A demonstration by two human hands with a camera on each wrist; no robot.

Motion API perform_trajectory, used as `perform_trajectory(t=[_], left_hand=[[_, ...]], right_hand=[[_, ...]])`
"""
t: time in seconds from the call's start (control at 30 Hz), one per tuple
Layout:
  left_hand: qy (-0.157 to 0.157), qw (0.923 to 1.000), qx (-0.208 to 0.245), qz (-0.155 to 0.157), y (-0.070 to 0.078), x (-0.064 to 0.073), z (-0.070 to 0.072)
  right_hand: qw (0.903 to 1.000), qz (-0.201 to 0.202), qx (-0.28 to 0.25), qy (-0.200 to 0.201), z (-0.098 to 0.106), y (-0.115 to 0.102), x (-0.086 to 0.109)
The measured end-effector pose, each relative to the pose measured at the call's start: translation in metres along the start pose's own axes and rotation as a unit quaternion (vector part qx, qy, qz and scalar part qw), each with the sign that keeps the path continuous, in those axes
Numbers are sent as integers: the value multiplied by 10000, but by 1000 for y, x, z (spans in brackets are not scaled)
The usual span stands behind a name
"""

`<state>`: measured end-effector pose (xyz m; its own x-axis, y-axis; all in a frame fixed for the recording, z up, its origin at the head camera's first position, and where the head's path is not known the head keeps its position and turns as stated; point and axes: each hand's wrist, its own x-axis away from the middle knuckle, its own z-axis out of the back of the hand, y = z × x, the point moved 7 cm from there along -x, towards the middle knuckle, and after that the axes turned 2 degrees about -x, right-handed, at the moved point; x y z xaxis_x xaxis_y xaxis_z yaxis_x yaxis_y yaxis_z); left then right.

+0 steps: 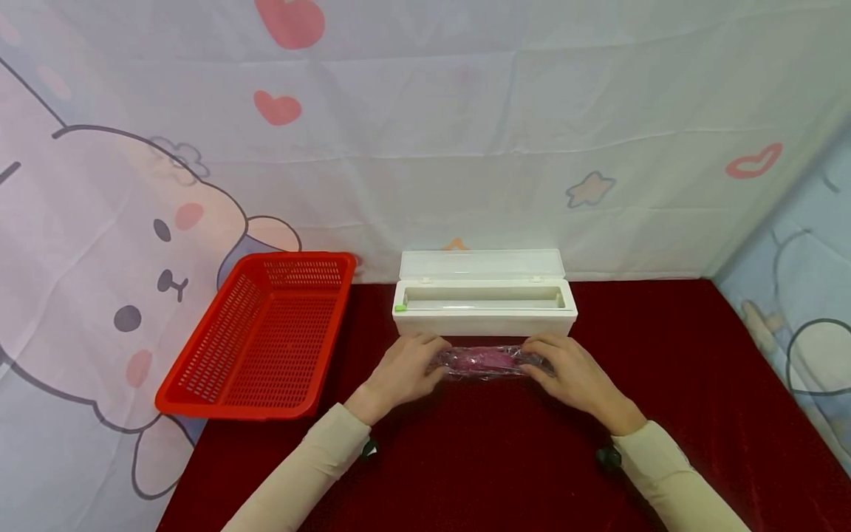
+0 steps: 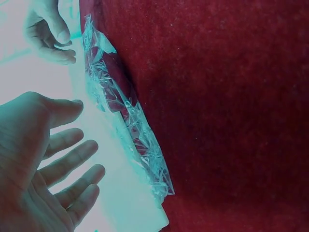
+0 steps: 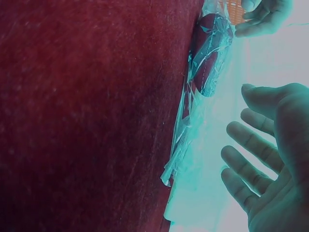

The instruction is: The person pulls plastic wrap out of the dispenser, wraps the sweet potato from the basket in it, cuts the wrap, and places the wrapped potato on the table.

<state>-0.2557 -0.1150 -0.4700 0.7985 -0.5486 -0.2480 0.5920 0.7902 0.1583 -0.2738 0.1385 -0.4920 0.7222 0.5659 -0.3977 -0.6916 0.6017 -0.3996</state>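
Observation:
A pink-purple item wrapped in crinkled clear plastic film [image 1: 484, 360] lies on the dark red cloth, just in front of a white plastic-wrap dispenser [image 1: 485, 325]. What the wrapped item is, I cannot tell. My left hand [image 1: 407, 369] is at its left end, palm facing in. In the left wrist view, the fingers [image 2: 72, 159] are loosely bent and spread, with nothing between them. At the opposite end is my right hand [image 1: 575, 373], its fingers [image 3: 253, 140] also relaxed and apart from the film in the right wrist view. Loose film sticks out at both ends.
The dispenser's lid [image 1: 482, 264] stands raised against the back curtain, and a small green piece [image 1: 400, 307] sits at the left of its front edge. A red perforated basket [image 1: 319, 391] stands to the left on the table [image 1: 492, 473]. Printed curtains [image 1: 425, 148] close off the back and sides.

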Motion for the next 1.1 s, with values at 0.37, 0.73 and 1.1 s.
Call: perform_trajectory(t=[0.37,0.73,1.1], left_hand=[[57,9998,197,55,-5,-2,-8],[-97,9997,181,117,-8,-3,-20],[-264,9995,96,126,-6,-3,-28]], right_hand=[[10000,72,30,4,-10,5,-3],[9997,-1,-35,-238,-18,9,-4],[9993,-69,32,-366,-25,12,-3]])
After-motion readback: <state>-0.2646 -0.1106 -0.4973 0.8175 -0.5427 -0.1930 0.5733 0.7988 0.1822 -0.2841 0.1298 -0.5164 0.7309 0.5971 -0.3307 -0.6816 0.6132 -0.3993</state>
